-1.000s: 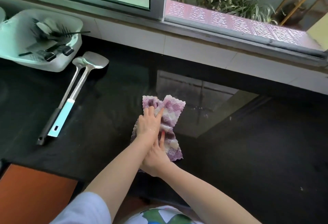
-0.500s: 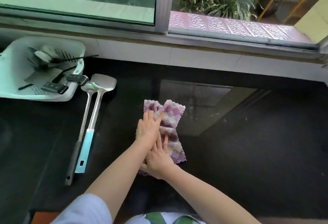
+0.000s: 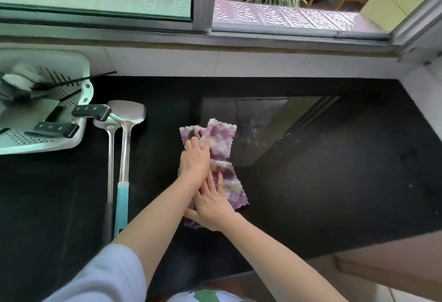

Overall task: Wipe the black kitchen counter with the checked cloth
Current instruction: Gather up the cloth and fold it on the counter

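Observation:
The checked cloth (image 3: 221, 148), purple and white, lies bunched lengthwise on the black kitchen counter (image 3: 323, 182) near its middle. My left hand (image 3: 195, 160) presses on the cloth's far half, fingers curled into the fabric. My right hand (image 3: 210, 203) lies flat on the near half, fingers spread toward the window, partly under my left wrist. A corner of cloth pokes out below my right hand.
Two long steel spatulas (image 3: 124, 158) lie left of the cloth, one with a light blue handle. A white drainer tray (image 3: 79, 139) with knives and utensils stands at the far left. A tiled wall and window sill (image 3: 239, 45) bound the back; the counter's front edge (image 3: 358, 242) is at the right.
The view has shifted, so more of the counter's right end and front edge shows. Both hands stay on the cloth in about the same spot beside the spatulas.

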Motion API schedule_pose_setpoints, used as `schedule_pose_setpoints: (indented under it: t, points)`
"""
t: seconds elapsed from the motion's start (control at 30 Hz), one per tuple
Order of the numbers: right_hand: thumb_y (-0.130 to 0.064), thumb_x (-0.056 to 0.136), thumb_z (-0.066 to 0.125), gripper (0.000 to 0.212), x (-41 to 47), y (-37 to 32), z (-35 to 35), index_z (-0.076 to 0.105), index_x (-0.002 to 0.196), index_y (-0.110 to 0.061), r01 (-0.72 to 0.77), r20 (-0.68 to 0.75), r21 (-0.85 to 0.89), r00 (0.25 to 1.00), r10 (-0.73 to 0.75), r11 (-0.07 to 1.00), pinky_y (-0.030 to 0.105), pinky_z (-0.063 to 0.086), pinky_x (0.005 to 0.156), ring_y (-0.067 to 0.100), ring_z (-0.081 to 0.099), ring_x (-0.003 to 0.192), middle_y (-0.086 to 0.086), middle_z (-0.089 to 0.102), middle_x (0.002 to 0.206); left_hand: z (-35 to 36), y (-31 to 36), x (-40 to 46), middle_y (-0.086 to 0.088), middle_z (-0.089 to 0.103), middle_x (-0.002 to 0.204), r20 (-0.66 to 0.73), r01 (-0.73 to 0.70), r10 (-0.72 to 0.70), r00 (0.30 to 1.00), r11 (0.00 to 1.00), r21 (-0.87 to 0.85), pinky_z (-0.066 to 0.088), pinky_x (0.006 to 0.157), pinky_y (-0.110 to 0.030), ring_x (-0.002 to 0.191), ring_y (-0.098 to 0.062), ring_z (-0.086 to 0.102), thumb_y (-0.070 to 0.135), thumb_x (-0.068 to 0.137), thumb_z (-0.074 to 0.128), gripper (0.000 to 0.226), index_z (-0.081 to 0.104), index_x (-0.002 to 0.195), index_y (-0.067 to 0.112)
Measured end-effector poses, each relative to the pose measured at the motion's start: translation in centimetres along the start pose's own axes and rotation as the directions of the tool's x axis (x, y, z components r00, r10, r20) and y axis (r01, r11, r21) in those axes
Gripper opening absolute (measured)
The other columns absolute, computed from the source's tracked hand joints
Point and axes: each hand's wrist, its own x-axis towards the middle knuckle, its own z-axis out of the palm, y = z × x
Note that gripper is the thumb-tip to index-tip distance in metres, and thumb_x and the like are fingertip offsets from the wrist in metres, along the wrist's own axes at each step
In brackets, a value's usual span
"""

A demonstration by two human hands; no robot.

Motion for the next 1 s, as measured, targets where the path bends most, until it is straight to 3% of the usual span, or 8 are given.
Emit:
schedule_pose_setpoints:
  t: [0.33,0.43,0.47,0.53,0.7,0.77,0.9,1.0]
  points:
    - [-0.056,0.096,0.034,0.077,-1.0,-0.6,-0.1,-0.009,0.153,-0.025,0.029,-0.015,0.109,1.000,-0.028,0.994,0.053,-0.017,0.115,0.031,-0.029,0.144,0.011,-0.018,0.160,-0.2,-0.6,-4.3,-0.015,0.025,0.149,-0.118,0.021,-0.055,0.992,0.963,-0.268,0.047,0.093,-0.032,0.134,-0.026,0.031,0.014,0.095,0.053,0.068,0.018,0.151,0.030]
    - [-0.042,0.095,0.041,0.054,-1.6,1.3,-2.2,0.041,0.144,-0.019,0.135,-0.147,0.299,0.985,-0.094,0.945,0.050,0.024,0.118,0.032,0.028,0.143,0.014,0.036,0.152,-1.1,-0.8,-6.6,-0.013,0.039,0.139,-0.234,0.093,-0.214,0.948,0.892,-0.442,0.050,0.086,-0.032,0.124,-0.025,0.042,0.020,0.095,0.054,0.052,0.035,0.143,0.019]
    - [-0.033,0.094,0.046,0.041,-1.6,2.2,-3.1,0.060,0.127,-0.013,0.170,-0.255,0.348,0.964,-0.081,0.922,0.048,0.043,0.105,0.031,0.052,0.123,0.014,0.058,0.132,-1.4,-0.9,-7.4,-0.012,0.044,0.131,-0.256,0.109,-0.257,0.932,0.872,-0.477,0.049,0.080,-0.031,0.116,-0.024,0.047,0.022,0.095,0.054,0.044,0.041,0.136,0.016]
    - [-0.020,0.094,0.055,0.024,-1.1,4.0,-5.4,0.071,0.106,-0.008,0.084,-0.346,0.458,0.934,0.091,0.885,0.046,0.051,0.087,0.026,0.064,0.097,0.010,0.071,0.104,-1.4,-1.1,-8.9,-0.009,0.051,0.116,-0.225,0.148,-0.298,0.928,0.847,-0.511,0.046,0.068,-0.029,0.103,-0.023,0.053,0.028,0.096,0.052,0.031,0.048,0.122,0.013]
    - [-0.017,0.091,0.055,0.019,3.5,6.5,-12.2,0.071,0.100,-0.011,-0.158,-0.230,0.648,0.892,0.390,0.745,0.034,0.052,0.082,0.025,0.066,0.090,0.010,0.073,0.098,-0.9,0.2,-11.8,-0.003,0.059,0.110,0.050,0.242,-0.242,0.969,0.888,-0.392,0.046,0.073,-0.033,0.098,-0.023,0.062,0.044,0.095,0.048,0.034,0.047,0.112,0.014]
    - [-0.016,0.090,0.055,0.020,5.2,6.3,-13.3,0.071,0.101,-0.014,-0.188,-0.213,0.624,0.893,0.396,0.758,0.032,0.051,0.077,0.022,0.063,0.083,0.007,0.071,0.099,-0.7,0.7,-12.3,-0.003,0.058,0.115,0.076,0.247,-0.236,0.969,0.912,-0.327,0.047,0.078,-0.033,0.103,-0.023,0.062,0.047,0.095,0.047,0.039,0.047,0.115,0.014]
    - [-0.028,0.093,0.052,0.023,7.7,4.3,-13.0,0.069,0.099,-0.014,-0.226,-0.086,0.475,0.950,0.300,0.850,0.045,0.049,0.095,0.024,0.062,0.088,0.008,0.069,0.101,-0.5,0.7,-13.1,-0.003,0.055,0.119,0.058,0.279,-0.274,0.960,0.924,-0.260,0.050,0.077,-0.030,0.106,-0.019,0.061,0.048,0.092,0.052,0.049,0.040,0.122,0.012]
    - [-0.036,0.095,0.048,0.034,9.1,3.2,-12.0,0.053,0.073,-0.011,-0.267,-0.042,0.297,0.955,0.292,0.917,0.034,0.046,0.072,0.028,0.058,0.082,0.012,0.061,0.089,-0.4,0.5,-13.1,-0.004,0.054,0.118,0.062,0.331,-0.327,0.943,0.900,-0.285,0.051,0.079,-0.031,0.106,-0.020,0.060,0.046,0.091,0.055,0.051,0.038,0.124,0.011]
